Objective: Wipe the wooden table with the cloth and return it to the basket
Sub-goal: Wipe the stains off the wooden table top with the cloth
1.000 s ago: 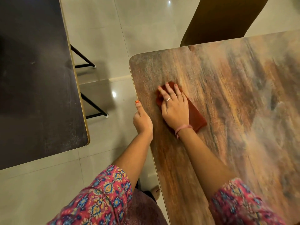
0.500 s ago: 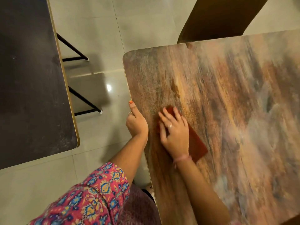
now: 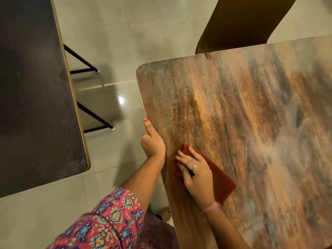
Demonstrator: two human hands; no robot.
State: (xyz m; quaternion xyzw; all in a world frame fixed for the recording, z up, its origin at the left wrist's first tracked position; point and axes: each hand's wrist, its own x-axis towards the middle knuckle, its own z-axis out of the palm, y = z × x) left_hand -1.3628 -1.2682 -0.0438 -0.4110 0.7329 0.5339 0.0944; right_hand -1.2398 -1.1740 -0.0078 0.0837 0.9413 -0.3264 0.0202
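The right hand (image 3: 196, 174) lay flat on the cloth (image 3: 218, 180), a dark red folded piece spread on the wooden table (image 3: 242, 123) near its left edge, and the fingers (image 3: 181, 156) were stretched forward and a little apart, pressing down on the fabric rather than curling round it. A ring showed on one finger, and a pink band (image 3: 211, 207) sat at the wrist. The cloth stuck out from under the palm toward the right and back toward the wrist, and a small corner of it showed beyond the fingertips. The left hand (image 3: 151, 141) was at the table's left edge just beside the right hand, with the thumb (its nail painted orange) lying straight along the rim; the other fingers went under the edge and were hidden, so I could not tell whether they were curled round it. A patterned pink sleeve (image 3: 107, 220) covered the left upper arm. The tabletop itself was streaked brown, orange and grey, with a rounded corner at the far left. Across a strip of pale tiled floor (image 3: 107, 29) stood a dark table (image 3: 34, 87) with a thin gold edge and black metal legs (image 3: 86, 65). Behind the wooden table's far edge rose a brown chair back (image 3: 239, 22). No basket appeared in the head view.
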